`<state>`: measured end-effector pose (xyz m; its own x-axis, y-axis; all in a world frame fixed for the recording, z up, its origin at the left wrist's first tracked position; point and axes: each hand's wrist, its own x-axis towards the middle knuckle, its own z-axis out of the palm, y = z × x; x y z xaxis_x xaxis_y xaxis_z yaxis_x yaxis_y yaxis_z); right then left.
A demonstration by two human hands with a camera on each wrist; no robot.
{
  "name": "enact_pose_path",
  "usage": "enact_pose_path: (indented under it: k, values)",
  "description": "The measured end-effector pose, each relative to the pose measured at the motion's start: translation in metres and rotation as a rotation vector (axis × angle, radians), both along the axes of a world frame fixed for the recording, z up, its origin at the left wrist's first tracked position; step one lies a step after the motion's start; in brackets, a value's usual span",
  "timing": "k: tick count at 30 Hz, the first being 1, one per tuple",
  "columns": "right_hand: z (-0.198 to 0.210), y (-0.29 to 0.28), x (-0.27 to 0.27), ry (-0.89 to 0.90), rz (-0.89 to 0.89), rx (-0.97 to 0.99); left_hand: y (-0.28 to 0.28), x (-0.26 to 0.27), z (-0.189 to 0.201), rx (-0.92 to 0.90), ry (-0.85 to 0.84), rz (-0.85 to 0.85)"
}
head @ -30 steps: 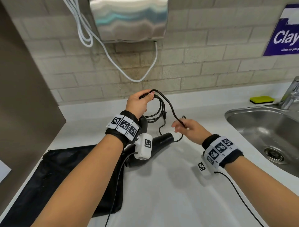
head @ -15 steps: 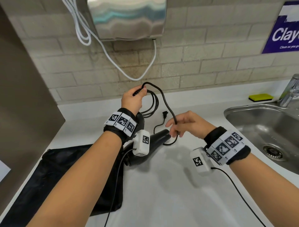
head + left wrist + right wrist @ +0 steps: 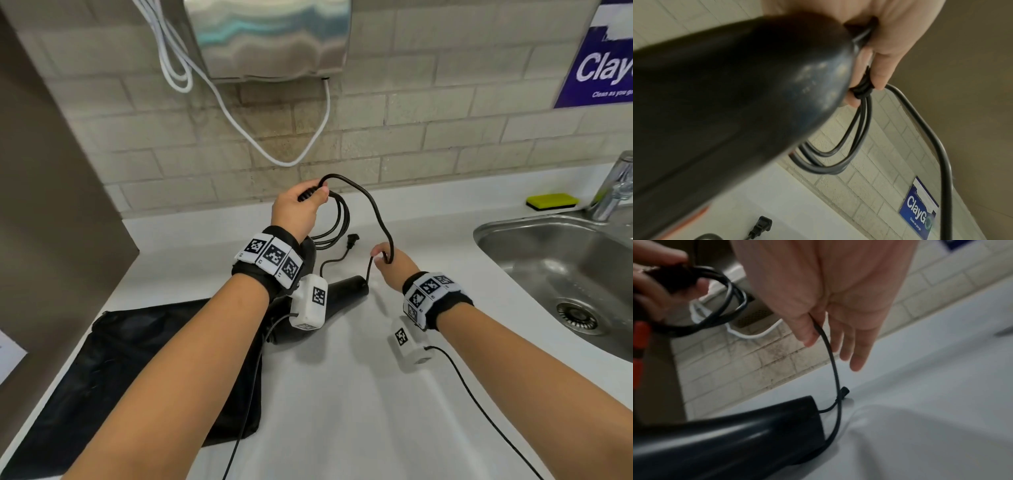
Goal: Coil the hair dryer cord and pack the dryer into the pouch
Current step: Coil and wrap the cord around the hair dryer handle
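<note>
Left hand gripping looped thin black rubber cord; right hand pinching its free length, black plastic hair dryer on white desk

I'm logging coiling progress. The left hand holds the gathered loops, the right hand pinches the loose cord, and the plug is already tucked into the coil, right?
Not quite. The left hand holds the loops and the right hand pinches the cord, but the plug lies loose on the counter, as the head view shows.
</note>
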<state>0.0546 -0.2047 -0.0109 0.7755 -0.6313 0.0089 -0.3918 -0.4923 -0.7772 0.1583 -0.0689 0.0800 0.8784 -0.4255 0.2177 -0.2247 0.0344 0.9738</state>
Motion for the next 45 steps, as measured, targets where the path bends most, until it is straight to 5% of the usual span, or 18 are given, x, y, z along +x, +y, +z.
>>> enact_pose_path:
  k: [5, 12, 17, 22, 25, 29, 34, 38, 45]
  values:
    - [0.012, -0.005, -0.012, -0.103, 0.049, -0.162, 0.003, 0.007, 0.0, -0.057, 0.017, 0.068]
    - [0.036, 0.01, -0.039, 0.072, 0.203, -0.17, -0.002, 0.011, -0.001, -0.078, 0.033, 0.104]
    - [0.05, 0.028, -0.056, 0.23, 0.329, -0.095, -0.005, 0.008, 0.0, -0.046, 0.039, 0.102]
    - [0.048, 0.036, -0.07, 0.233, 0.535, 0.285, -0.004, 0.005, 0.0, -0.017, 0.017, 0.088]
    - [0.035, 0.03, -0.069, 0.362, 0.608, 0.193, -0.003, 0.003, 0.0, -0.003, 0.025, 0.092]
    - [0.011, 0.016, -0.059, 0.481, 0.493, -0.25, -0.001, -0.004, 0.003, 0.007, 0.016, 0.124]
    - [0.009, -0.007, -0.063, 0.267, 0.23, -0.146, 0.006, -0.004, 0.004, -0.014, 0.028, 0.21]
    - [0.025, -0.008, -0.072, 0.286, 0.234, -0.202, 0.014, 0.002, 0.002, -0.029, 0.028, 0.283]
    - [0.028, 0.017, -0.078, 0.272, 0.52, 0.429, 0.011, -0.002, -0.001, -0.025, -0.013, 0.287]
